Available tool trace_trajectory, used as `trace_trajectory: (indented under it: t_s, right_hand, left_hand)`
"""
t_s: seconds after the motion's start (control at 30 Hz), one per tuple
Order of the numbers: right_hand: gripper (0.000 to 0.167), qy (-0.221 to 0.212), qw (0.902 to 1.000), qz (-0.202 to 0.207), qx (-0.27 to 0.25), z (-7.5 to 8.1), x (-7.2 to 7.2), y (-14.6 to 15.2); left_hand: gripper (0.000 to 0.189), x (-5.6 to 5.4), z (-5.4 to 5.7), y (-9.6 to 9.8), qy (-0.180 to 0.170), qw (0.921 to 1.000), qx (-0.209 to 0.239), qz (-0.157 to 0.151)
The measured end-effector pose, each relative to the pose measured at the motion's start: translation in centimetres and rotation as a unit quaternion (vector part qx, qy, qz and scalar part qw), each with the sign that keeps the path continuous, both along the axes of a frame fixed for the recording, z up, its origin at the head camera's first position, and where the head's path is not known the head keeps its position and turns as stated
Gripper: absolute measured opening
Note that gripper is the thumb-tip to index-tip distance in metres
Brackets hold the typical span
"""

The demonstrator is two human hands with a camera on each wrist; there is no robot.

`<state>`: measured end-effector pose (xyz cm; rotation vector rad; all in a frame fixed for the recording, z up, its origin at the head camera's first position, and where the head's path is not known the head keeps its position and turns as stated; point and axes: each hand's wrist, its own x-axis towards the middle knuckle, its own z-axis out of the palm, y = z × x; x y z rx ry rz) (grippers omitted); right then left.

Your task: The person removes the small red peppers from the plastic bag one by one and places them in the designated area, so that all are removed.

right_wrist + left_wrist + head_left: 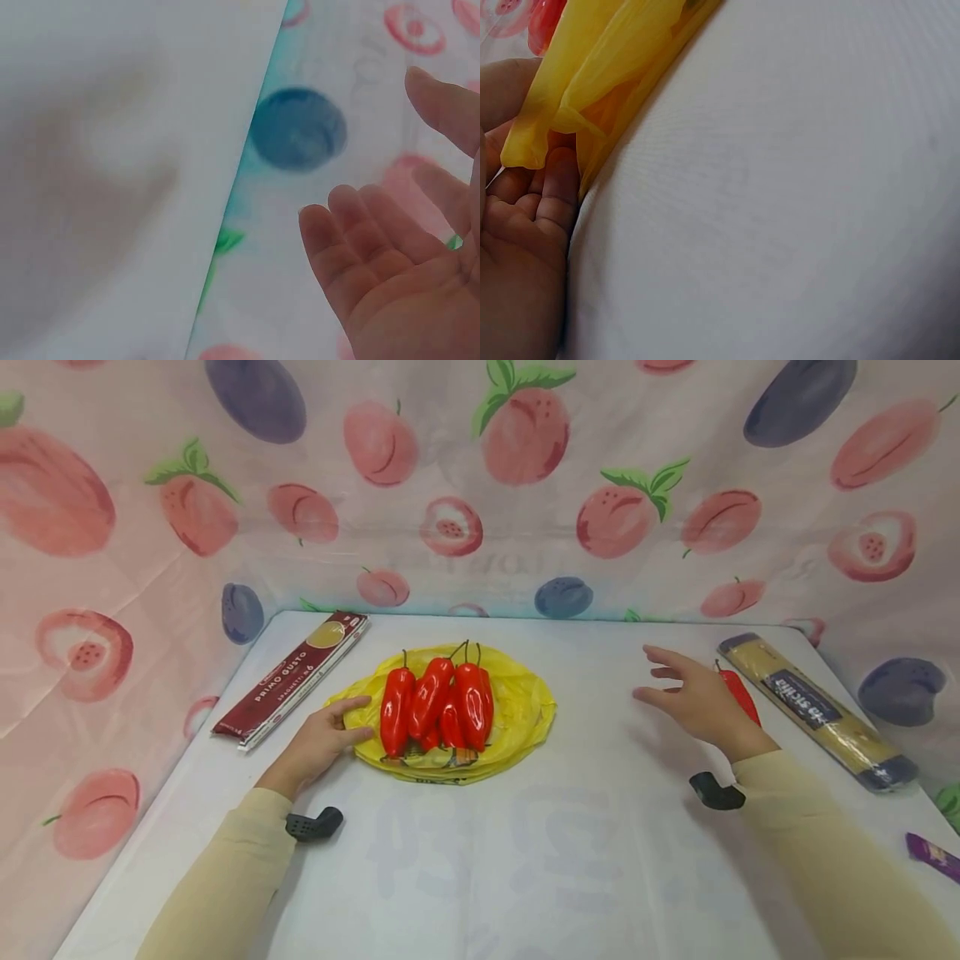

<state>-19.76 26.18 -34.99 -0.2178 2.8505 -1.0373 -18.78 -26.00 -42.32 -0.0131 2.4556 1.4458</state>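
Note:
In the head view, several glossy red chili peppers (431, 702) with dark stems lie side by side on a flattened yellow plastic bag (525, 706). My left hand (322, 735) is at the bag's left edge, its thumb and index finger over the plastic. Up close in the left wrist view, the left hand (525, 225) holds a fold of the yellow bag (615, 82) between thumb and curled fingers; some fingertips are hidden behind it. Over the table's right side, my right hand (693, 697) holds nothing, thumb and fingers spread. The right wrist view shows that hand's (397, 277) palm bare.
A dark red spaghetti pack (288, 681) lies at the left. Beyond my right wrist are another red chili pepper (740, 695) and a long pasta pack (813, 706). A purple wrapper (933, 856) sits near the right edge. Fruit-print cloth (525, 527) walls the table's back and sides.

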Motion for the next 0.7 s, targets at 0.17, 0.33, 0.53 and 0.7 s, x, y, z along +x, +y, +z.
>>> trace_trajectory:
  t_s: [0.17, 0.33, 0.53, 0.7]
  right_hand:
    - [0.079, -0.011, 0.9998, 0.018, -0.005, 0.4, 0.0, -2.5]
    - [0.079, -0.012, 0.9995, 0.029, -0.002, 0.5, -0.2, -4.7]
    - [0.076, -0.001, 0.9987, 0.049, -0.013, 0.2, -0.7, -7.3]
    - [0.073, 0.007, 0.9972, 0.066, -0.034, 0.1, -0.8, -9.5]
  left_hand:
    - [0.068, 0.1, -0.1, 0.1, 0.000, 1.0000, -0.003, -0.002]
    - [0.068, 0.0, -0.2, -0.1, 0.003, 1.0000, -0.006, -0.002]
    - [0.067, -0.2, -0.4, -0.1, -0.001, 1.0000, -0.006, 0.001]
    - [0.067, 0.0, -0.3, 0.0, 0.001, 1.0000, -0.006, 0.000]
